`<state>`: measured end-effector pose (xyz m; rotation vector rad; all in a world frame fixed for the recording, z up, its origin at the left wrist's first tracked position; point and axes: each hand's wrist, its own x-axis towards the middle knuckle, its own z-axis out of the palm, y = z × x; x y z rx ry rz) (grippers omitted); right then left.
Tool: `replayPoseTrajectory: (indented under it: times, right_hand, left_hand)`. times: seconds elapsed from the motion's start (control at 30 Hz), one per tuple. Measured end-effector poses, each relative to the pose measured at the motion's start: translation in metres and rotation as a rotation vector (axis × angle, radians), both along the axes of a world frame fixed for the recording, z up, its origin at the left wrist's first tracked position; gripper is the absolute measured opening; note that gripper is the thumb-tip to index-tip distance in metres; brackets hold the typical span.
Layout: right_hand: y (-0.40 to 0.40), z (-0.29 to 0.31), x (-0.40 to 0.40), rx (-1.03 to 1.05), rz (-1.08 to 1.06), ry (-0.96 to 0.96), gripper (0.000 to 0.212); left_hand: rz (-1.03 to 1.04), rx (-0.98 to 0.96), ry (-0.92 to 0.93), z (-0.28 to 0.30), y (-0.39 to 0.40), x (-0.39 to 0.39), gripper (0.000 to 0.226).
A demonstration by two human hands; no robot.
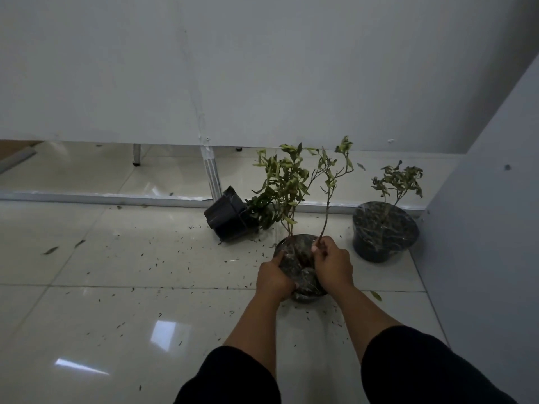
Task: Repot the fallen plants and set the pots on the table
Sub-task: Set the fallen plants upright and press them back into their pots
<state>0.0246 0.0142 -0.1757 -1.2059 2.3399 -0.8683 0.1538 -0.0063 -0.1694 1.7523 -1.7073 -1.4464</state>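
The pot in hand (300, 266) stands upright on the tiled floor (116, 258), directly in front of the person, with two thin leafy stems (291, 182) rising from its dark, wrapped soil. The left hand (274, 279) is closed over the near-left rim and soil, pressing down. The right hand (332, 265) is curled shut around the base of the right-hand stem, where it meets the soil.

To do this step well, the person should keep the stem vertical with the right hand while the left firms the soil around it, pressing evenly so the plant does not lean, and gripping low to avoid snapping the slender stem.

A second pot (385, 231) stands upright to the right with a smaller plant. A third pot (230, 215) lies tipped on its side behind, its plant apparently still partly inside, though the dim view makes that uncertain. Loose debris (163, 258) speckles the floor all around.
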Motion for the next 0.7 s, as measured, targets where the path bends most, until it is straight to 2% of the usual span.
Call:
replayPoseTrajectory:
  times: [0.1, 0.23, 0.3, 0.4, 0.47, 0.6, 0.7]
  right_hand:
    - [-0.002, 0.005, 0.007, -0.004, -0.047, 0.004, 0.011]
    - [0.001, 0.017, 0.018, -0.011, -0.153, 0.080, 0.039]
    - [0.003, 0.026, 0.026, -0.115, -0.184, 0.170, 0.039]
    - [0.002, 0.035, 0.044, -0.294, -0.046, 0.274, 0.027]
    - [0.001, 0.040, 0.058, -0.347, 0.096, 0.237, 0.023]
    - [-0.010, 0.047, 0.088, -0.274, 0.313, 0.085, 0.025]
    - [-0.021, 0.048, 0.100, -0.165, 0.360, -0.020, 0.037]
  left_hand:
    - [-0.005, 0.012, 0.038, 0.000, -0.002, 0.005, 0.084]
    - [-0.076, -0.063, -0.017, -0.004, -0.004, 0.012, 0.082]
    - [-0.063, -0.099, -0.052, -0.002, -0.010, 0.018, 0.071]
    - [-0.008, -0.167, -0.115, 0.011, -0.028, 0.033, 0.051]
    - [-0.017, -0.216, -0.179, 0.023, -0.044, 0.047, 0.047]
    - [-0.149, -0.353, -0.328, 0.056, -0.076, 0.070, 0.047]
    - [-0.244, -0.421, -0.392, 0.071, -0.095, 0.076, 0.049]
